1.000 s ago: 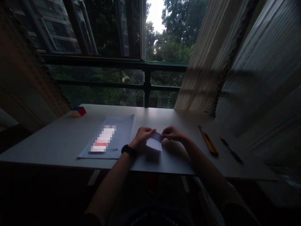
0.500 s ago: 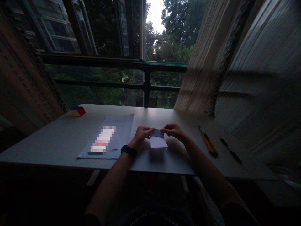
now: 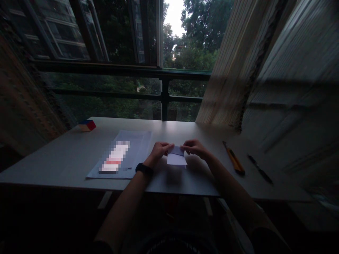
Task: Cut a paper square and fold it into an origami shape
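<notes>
A small folded piece of white paper (image 3: 176, 158) is held just above the grey table (image 3: 66, 158), near its front edge. My left hand (image 3: 159, 151), with a dark watch on its wrist, pinches the paper's upper left corner. My right hand (image 3: 195, 148) pinches the upper right corner. Both hands have their fingers curled closed on the paper's top edge.
A flat sheet of paper (image 3: 124, 155) lies left of my hands. A coloured cube (image 3: 86, 125) sits at the table's far left. A yellow utility knife (image 3: 234, 158) and a dark pen (image 3: 260, 169) lie to the right. A window railing and a curtain stand behind the table.
The small paper has swung from tilted to level between my hands. Both hands stayed in about the same place.
</notes>
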The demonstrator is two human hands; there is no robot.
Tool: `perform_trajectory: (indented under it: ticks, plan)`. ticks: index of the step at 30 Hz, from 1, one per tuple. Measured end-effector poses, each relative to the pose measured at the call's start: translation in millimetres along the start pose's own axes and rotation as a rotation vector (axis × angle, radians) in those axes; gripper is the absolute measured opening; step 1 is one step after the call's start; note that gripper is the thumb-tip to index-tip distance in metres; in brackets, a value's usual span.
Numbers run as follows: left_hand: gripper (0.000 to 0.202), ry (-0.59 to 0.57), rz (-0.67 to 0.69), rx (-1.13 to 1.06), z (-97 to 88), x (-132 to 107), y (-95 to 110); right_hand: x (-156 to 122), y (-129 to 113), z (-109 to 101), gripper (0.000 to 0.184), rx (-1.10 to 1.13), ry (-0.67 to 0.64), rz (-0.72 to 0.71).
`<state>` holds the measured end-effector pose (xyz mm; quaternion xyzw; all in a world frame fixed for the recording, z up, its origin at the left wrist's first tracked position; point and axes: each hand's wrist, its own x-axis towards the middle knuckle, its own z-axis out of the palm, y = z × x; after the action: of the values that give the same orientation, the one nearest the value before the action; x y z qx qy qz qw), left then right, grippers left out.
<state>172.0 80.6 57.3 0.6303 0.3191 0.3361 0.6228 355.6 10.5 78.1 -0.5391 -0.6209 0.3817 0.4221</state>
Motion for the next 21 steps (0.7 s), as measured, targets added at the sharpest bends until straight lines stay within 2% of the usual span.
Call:
perform_trajectory:
  ticks: [6,10,21]
  plan:
    - [0.039,-0.025,0.037,0.091,0.8,-2,0,5,5,13,0.038,-0.033,0.085,-0.045]
    - [0.037,-0.051,0.074,0.148,1.5,-4,1,6,5,18,0.039,-0.041,0.089,-0.041]
    - [0.039,0.033,0.132,0.193,0.0,1,-3,7,5,20,0.041,0.095,0.177,0.031]
